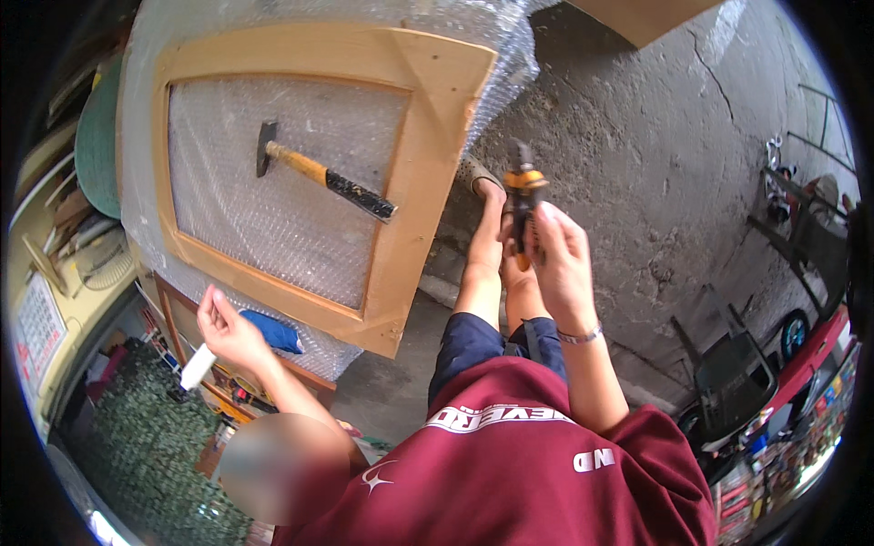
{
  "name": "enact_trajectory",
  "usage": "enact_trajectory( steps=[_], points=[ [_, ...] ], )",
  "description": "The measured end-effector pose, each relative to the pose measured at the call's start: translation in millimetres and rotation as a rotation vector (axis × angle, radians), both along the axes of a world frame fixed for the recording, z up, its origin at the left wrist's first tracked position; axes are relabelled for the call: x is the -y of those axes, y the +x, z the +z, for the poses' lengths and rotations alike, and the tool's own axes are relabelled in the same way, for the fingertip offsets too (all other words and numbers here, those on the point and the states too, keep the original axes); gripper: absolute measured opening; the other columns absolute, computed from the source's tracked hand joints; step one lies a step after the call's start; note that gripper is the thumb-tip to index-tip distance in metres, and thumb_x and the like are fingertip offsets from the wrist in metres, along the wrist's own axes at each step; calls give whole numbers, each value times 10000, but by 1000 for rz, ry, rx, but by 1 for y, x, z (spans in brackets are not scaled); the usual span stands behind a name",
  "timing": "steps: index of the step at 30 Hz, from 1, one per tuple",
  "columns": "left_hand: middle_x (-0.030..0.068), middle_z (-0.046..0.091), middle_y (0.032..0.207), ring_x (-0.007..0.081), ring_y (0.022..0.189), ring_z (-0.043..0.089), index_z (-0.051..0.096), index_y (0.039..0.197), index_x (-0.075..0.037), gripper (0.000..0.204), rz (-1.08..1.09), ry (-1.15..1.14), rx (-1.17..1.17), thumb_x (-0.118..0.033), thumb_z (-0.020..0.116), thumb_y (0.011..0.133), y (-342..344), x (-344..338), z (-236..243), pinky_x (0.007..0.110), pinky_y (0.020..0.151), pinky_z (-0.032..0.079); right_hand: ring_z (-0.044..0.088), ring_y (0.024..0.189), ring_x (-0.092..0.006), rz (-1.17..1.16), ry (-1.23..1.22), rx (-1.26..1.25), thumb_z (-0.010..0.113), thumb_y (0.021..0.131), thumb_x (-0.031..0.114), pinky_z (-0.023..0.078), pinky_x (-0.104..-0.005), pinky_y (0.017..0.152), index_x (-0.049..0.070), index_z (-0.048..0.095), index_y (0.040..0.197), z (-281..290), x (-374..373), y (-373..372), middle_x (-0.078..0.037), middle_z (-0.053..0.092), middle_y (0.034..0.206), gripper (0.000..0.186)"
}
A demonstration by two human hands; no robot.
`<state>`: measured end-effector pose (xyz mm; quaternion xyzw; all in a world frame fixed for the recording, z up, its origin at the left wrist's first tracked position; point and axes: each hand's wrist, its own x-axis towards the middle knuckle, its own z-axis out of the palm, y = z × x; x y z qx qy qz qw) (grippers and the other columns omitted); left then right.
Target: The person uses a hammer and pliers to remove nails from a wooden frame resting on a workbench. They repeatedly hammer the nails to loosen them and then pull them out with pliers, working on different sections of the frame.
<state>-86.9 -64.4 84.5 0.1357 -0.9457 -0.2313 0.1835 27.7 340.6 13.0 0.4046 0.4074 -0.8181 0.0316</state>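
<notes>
My right hand (560,264) is closed around a pair of pliers (525,196) with black and orange handles, held in the air with the dark jaws pointing away from me and slightly blurred. Beside the near left edge of a wooden frame (391,264), my left hand (235,337) is curled. A small white object (198,367) sticks out by its lower side and looks gripped; its kind is unclear. The frame lies on bubble wrap (319,218) over a work surface. Inside its opening rests a hammer (323,173) with a dark head and a yellow and black handle.
A blue item (271,330) lies on the bubble wrap near my left hand. Shelving with assorted items (77,237) stands at the left. Cracked concrete floor (628,146) spreads to the right, with a dark chair (733,373) and a cardboard box (646,16) beyond.
</notes>
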Motion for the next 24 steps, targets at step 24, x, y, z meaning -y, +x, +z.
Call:
enact_trajectory(
  steps=[24],
  points=[
    [165, 647, 1195, 317, 1171, 598, 681, 1015, -23, 230, -807, 19, 26, -122, 810, 852, -37, -294, -71, 442, 1024, 449, 332, 615, -44, -71, 440, 44, 664, 1020, 243, 275, -261, 528, 27, 547, 761, -22, 15, -14, 65, 412, 645, 357]
  ],
)
